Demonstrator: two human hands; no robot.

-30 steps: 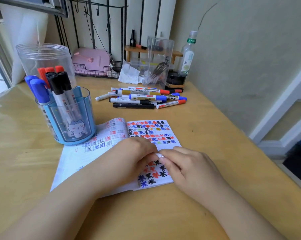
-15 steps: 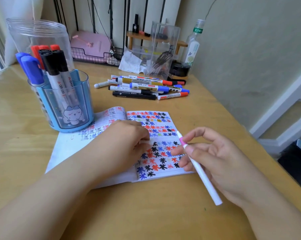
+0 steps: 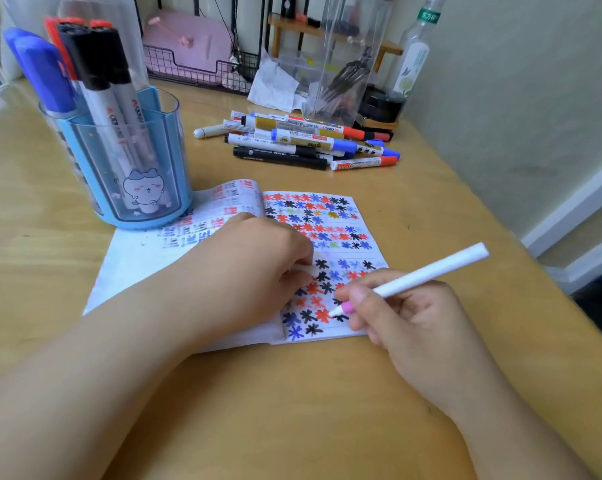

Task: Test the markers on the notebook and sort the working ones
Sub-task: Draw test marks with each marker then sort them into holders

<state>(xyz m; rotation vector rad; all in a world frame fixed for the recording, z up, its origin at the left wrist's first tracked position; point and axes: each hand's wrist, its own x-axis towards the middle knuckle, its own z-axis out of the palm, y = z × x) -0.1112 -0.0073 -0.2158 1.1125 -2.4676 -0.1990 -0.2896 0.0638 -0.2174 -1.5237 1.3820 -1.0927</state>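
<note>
While tip meets notebook [image 3: 358, 216], white marker [image 3: 427, 271] slants up-right.

Two bare forearms enter from the lower edge of the head view, one on each side. Left hand [image 3: 258, 268] and right hand [image 3: 407, 317] are both bare: no glove, ring, watch or bracelet shows on either. No sleeve reaches the visible part of either forearm. Fingernails on the right hand are short and unpainted. The rest of the body lies outside the view
</note>
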